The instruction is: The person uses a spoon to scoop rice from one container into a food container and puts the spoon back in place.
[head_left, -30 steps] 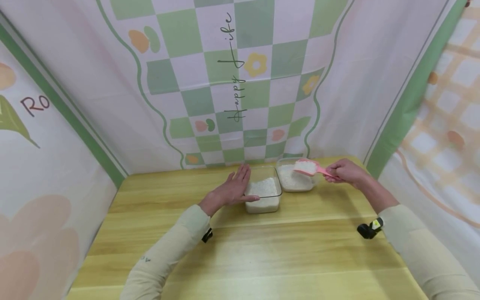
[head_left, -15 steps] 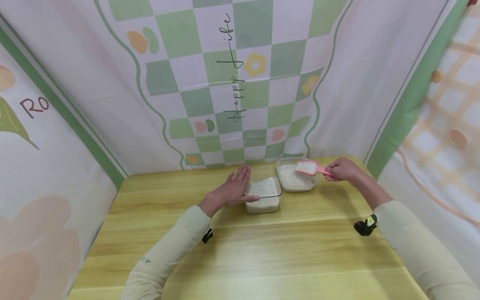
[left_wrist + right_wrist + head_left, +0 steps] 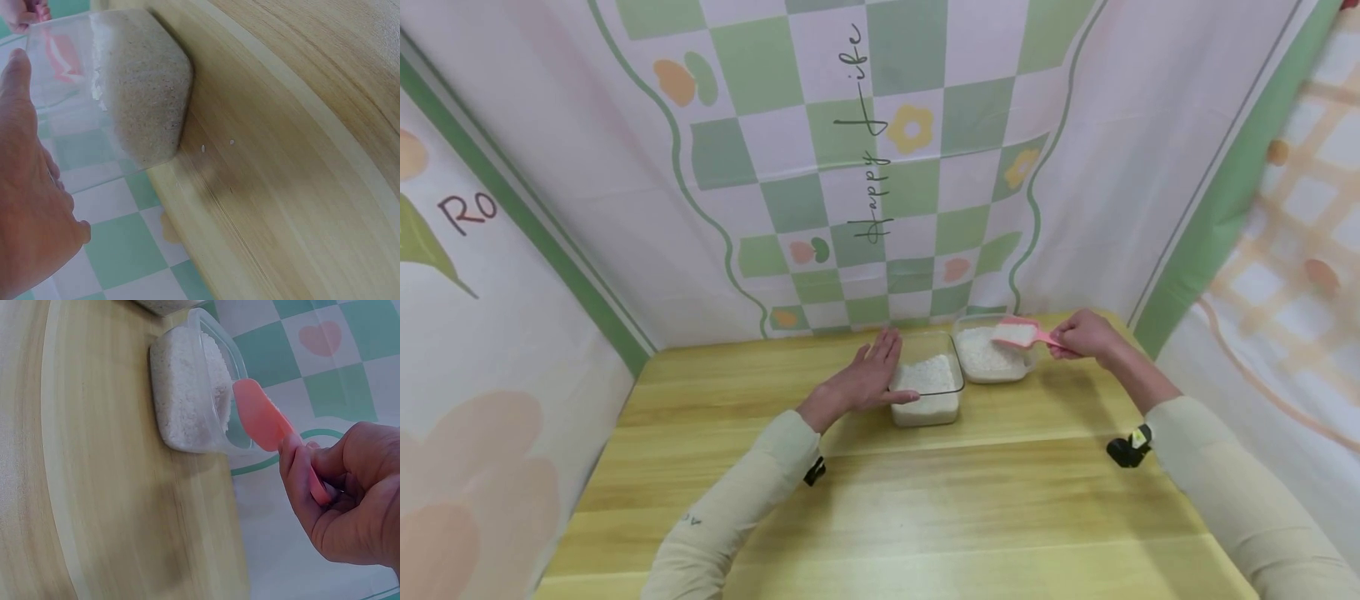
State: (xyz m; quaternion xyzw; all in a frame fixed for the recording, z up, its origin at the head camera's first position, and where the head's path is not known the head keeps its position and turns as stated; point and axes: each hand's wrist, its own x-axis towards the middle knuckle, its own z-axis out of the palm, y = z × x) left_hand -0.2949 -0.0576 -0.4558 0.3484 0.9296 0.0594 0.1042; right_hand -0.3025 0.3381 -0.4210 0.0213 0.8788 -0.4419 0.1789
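My right hand (image 3: 1084, 335) grips the handle of a pink scoop (image 3: 257, 419), which carries white rice over the right-hand container. That container (image 3: 201, 381) is clear with rounded corners and holds rice. To its left stands a square glass container (image 3: 927, 408), partly filled with rice (image 3: 147, 81). My left hand (image 3: 868, 375) lies against the left side of the glass container, its fingers straight along the rim and the thumb over the near edge. In the left wrist view the scoop shows faintly through the glass wall.
Both containers stand near the back edge of a wooden table (image 3: 880, 500), close to a checkered green and white curtain (image 3: 910, 208). A few loose rice grains (image 3: 232, 142) lie on the wood by the glass container. Curtains flank both sides.
The scoop has shifted slightly right over the right-hand container and tilted, its load of rice looking flatter. The right forearm has drawn in a little. My left hand stays in place.
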